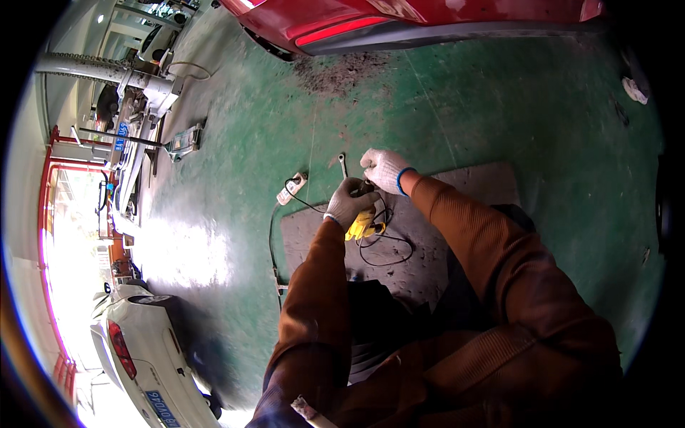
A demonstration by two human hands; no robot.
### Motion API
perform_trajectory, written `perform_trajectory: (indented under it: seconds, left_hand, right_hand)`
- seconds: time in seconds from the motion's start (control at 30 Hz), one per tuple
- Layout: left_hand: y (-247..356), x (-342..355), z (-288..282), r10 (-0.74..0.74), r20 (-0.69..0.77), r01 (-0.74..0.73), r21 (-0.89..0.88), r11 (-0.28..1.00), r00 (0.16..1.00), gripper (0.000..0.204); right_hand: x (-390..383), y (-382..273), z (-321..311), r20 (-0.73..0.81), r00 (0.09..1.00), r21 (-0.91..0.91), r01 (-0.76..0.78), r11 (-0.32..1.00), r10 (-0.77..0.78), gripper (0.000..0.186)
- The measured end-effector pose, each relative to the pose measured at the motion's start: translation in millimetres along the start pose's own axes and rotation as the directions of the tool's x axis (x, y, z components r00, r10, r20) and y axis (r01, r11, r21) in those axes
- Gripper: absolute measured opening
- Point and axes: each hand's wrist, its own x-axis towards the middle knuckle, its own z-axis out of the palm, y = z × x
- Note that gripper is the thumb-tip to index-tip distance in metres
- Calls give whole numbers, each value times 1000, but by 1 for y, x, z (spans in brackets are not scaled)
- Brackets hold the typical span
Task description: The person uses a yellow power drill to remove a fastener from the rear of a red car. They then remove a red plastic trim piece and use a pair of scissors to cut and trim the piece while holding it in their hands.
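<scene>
Brown sleeves (524, 267) outstretched, left hand (347, 202) just beside right hand (386, 170).

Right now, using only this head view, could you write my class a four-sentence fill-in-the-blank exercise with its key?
1. The cuff of the glove on the right hand is edged in ____.
2. The power strip lies to the ____ of the left hand.
3. The car at the picture's top is coloured ____.
4. The floor around the mat is mostly ____.

Missing words: blue; left; red; green.
</scene>
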Motion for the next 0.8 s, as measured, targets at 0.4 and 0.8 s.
perform_trajectory:
  seconds: [0.4,0.8]
  left_hand:
    - [-34,16,-16,-19,193,91,-368,925,981,49]
    - [-51,27,-14,108,100,-105,-31,994,989,60]
  right_hand:
    - [2,12,1,-29,996,-56,80,995,-81,24]
    - [1,24,10,-18,981,-4,195,981,-196,24]
